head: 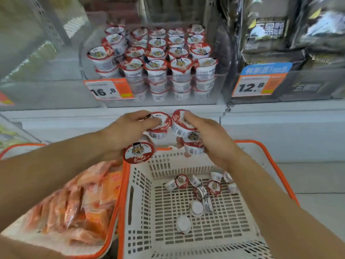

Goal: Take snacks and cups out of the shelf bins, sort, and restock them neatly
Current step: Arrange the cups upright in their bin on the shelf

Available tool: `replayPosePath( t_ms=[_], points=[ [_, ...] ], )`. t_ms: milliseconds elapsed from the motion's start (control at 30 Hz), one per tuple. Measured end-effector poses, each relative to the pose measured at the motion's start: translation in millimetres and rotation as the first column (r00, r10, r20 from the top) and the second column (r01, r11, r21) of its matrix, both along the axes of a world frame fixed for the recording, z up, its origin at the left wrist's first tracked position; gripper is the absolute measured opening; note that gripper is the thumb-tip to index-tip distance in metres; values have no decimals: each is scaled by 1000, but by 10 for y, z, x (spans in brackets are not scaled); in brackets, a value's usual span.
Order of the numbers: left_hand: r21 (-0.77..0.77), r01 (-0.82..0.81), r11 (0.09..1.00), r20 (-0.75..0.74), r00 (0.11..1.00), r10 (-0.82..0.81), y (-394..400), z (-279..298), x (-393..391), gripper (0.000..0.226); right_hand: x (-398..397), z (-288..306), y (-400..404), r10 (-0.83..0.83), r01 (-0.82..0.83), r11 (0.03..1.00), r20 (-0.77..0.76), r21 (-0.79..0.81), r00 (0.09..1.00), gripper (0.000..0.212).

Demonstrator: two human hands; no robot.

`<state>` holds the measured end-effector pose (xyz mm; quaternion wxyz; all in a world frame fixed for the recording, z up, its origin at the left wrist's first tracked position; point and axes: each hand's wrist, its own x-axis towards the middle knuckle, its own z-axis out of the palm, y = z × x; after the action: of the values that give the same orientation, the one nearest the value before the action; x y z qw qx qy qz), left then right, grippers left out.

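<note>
Left hand (121,133) grips two cups (158,124); right hand (209,135) grips two more, above basket (138,202), below shelf bin (155,98). Risk: overloaded grip slips, cup drops into basket.

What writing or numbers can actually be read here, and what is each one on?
"16.8": orange price tag on the front of the cup bin.
"12.8": orange price tag on the front of the dark-packet bin.
Blue sign, cup lids, barcodes and dark packets: print too blurred to read.

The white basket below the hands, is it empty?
No, several small cups lie scattered on the floor of the white basket.
</note>
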<state>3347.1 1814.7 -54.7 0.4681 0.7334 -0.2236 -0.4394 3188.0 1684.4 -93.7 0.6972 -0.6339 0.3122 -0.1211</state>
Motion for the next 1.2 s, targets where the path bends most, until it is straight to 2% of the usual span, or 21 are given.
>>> replayPosePath(
  t_ms=[67, 200, 333, 433, 500, 600, 700, 800, 867, 933, 1067, 1133, 1200],
  points=[
    [-143, -71, 987, 22, 997, 75, 43, 259, 149, 18, 176, 384, 4, -96, 101, 994, 107, -50, 990, 43],
    [-325, -195, 925, 77, 970, 232, 37, 491, 443, 30, 609, 1079, -156, -224, 265, 931, 180, -249, 958, 56],
    [-382, -308, 871, 31, 938, 345, 6, 542, 627, 25, 1304, 1442, -477, -283, 294, 832, 97, -470, 954, 54],
    [-399, -311, 863, 29, 936, 350, 13, 531, 675, 21, 1937, 1419, -804, -329, 315, 809, 61, -497, 942, 39],
    [-411, -301, 860, 33, 939, 344, 25, 526, 699, 17, 2302, 1379, -981, -338, 286, 816, -14, -502, 941, 30],
    [-406, -278, 870, 73, 940, 335, 41, 513, 732, 11, 2784, 1347, -1148, -276, 120, 804, -186, -583, 943, 40],
    [-428, -277, 861, 72, 938, 338, 47, 485, 776, 9, 3063, 1326, -1245, -306, 34, 750, -300, -661, 903, 38],
    [-437, -279, 855, 68, 938, 341, 37, 446, 827, 18, 3118, 1308, -1236, -290, -41, 760, -395, -648, 872, 28],
    [-435, -277, 857, 64, 940, 336, 31, 428, 851, 22, 3128, 1270, -1285, -334, 7, 748, -367, -664, 868, 26],
    [-438, -282, 854, 52, 940, 337, 19, 428, 864, 21, 3127, 1249, -1321, -370, 38, 717, -334, -696, 867, 32],
    [-443, -289, 849, 42, 939, 341, -12, 422, 858, 20, 3058, 1269, -1259, -370, 60, 692, -282, -720, 885, 32],
    [-449, -283, 848, 45, 940, 338, -22, 418, 858, 15, 2987, 1269, -1236, -350, 116, 700, -196, -704, 916, 27],
    [-448, -273, 851, 52, 943, 330, -26, 426, 858, 10, 2881, 1260, -1156, -296, 152, 761, -129, -630, 947, 18]
  ],
)
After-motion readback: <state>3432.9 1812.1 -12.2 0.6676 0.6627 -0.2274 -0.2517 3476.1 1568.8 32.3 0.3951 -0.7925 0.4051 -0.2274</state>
